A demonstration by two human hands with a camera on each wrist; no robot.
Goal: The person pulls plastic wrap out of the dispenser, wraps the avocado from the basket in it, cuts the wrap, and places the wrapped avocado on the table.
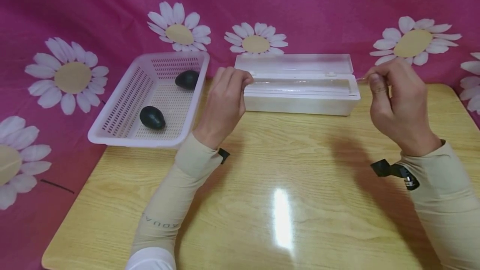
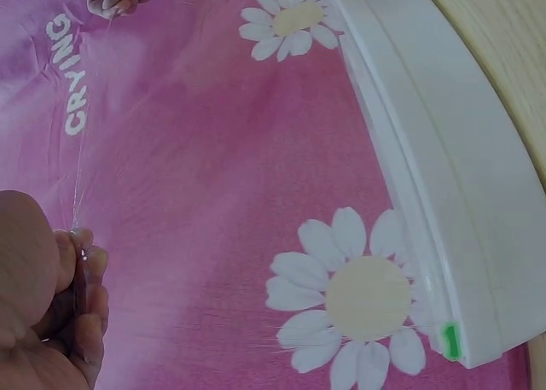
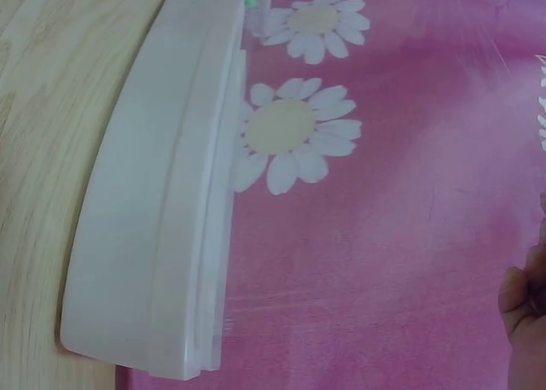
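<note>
A white cling film dispenser stands near the back of the table with its lid raised. Clear cling film stretches between the two hands, its taut edge visible in the left wrist view. My left hand pinches one corner of the film by the dispenser's left end. At the other end, my right hand grips the opposite corner between thumb and curled fingers. In the right wrist view only part of the right hand shows, at the edge.
Left of the dispenser, a white slotted plastic basket holds two dark, avocado-like fruits. A magenta cloth with daisies hangs behind the wooden table. A green piece marks one end of the dispenser.
</note>
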